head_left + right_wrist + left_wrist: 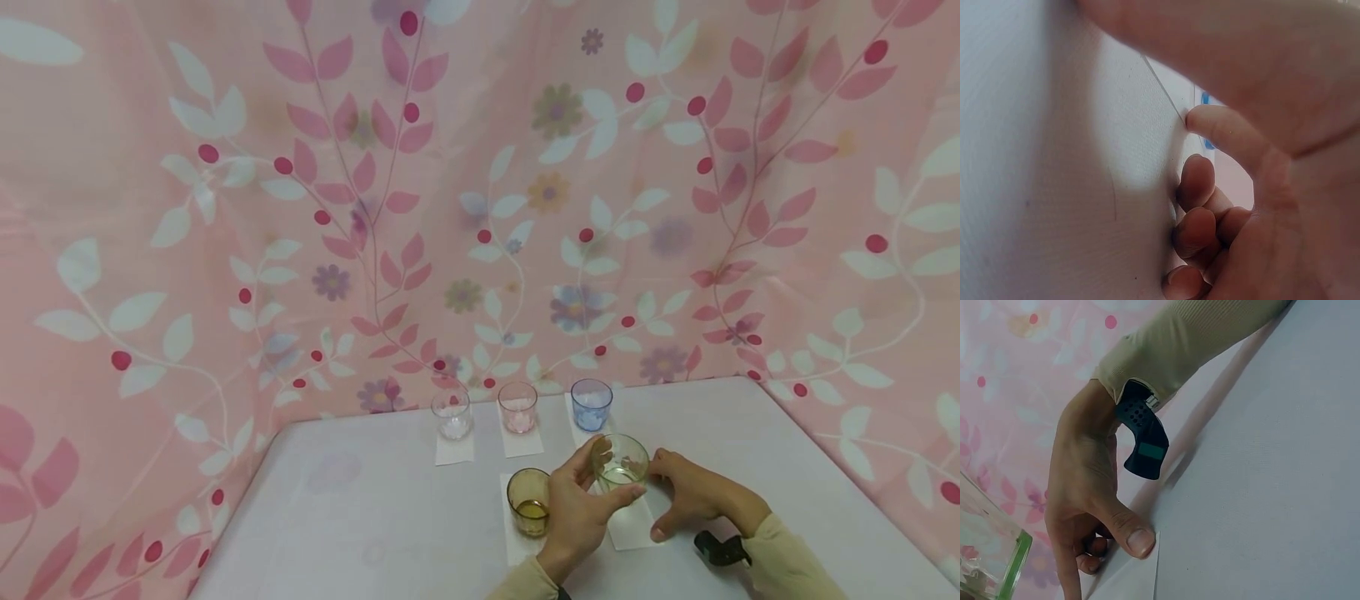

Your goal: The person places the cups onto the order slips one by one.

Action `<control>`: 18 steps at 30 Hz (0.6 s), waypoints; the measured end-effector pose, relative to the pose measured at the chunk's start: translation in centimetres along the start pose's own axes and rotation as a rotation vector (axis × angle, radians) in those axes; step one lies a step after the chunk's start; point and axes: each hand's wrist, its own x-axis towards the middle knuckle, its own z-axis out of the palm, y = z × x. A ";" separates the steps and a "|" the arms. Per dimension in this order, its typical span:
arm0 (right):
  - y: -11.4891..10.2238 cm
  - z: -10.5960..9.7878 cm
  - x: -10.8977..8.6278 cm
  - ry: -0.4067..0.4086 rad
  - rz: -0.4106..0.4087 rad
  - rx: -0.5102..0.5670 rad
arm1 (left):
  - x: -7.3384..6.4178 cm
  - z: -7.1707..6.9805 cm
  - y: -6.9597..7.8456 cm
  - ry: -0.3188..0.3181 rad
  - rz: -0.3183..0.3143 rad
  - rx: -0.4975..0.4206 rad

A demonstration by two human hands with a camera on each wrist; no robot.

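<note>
My left hand (577,512) holds a clear, faintly green glass (621,477) by its side, thumb at the near side and fingers round the left. The glass overlaps a white paper slip (633,527) in the head view. To its right my right hand (693,490) is low over the table, thumb and forefinger spread apart with nothing between them. In the right wrist view its other fingers (1196,181) bend loosely close to the white surface. The left wrist view shows this right hand (1085,481), with the green-edged glass (1013,562) at the left. An amber glass (529,504) stands left of my left hand.
Behind, a colourless glass (452,421), a pink glass (518,408) and a blue glass (592,408) stand in a row on white paper slips. The white table (360,517) meets a pink patterned curtain (465,208) at the back and sides.
</note>
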 end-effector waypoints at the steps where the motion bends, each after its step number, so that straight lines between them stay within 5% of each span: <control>1: 0.0 0.0 0.0 0.001 0.004 0.000 | 0.0 0.1 -0.1 0.001 0.007 0.007; 12: -0.1 0.0 0.0 -0.003 0.005 -0.007 | -0.1 0.2 -0.8 -0.017 0.201 0.174; 18: -0.4 -0.2 0.0 -0.002 0.012 -0.009 | -0.2 0.3 -1.2 -0.012 0.173 0.223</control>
